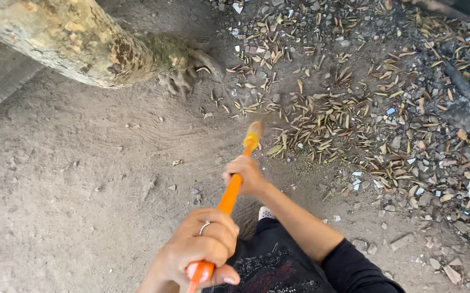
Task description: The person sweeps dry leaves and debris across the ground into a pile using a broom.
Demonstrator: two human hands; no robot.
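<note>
Head view: I read sweeping in hand. Left hand (205, 247) and right hand (247, 175) closed tight round orange broom handle (229, 198); blurred head far, touching dry leaves (322, 127) on dirt ground (72, 184). Next stroke needs pull across litter right of tree trunk (67, 40).

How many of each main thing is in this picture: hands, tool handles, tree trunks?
Hands gripping the handle: 2, the left hand with a ring and the right hand
Long orange broom handle: 1
Pale mottled tree trunk: 1
Total: 4
Dry leaves and stones are too many to count.
</note>
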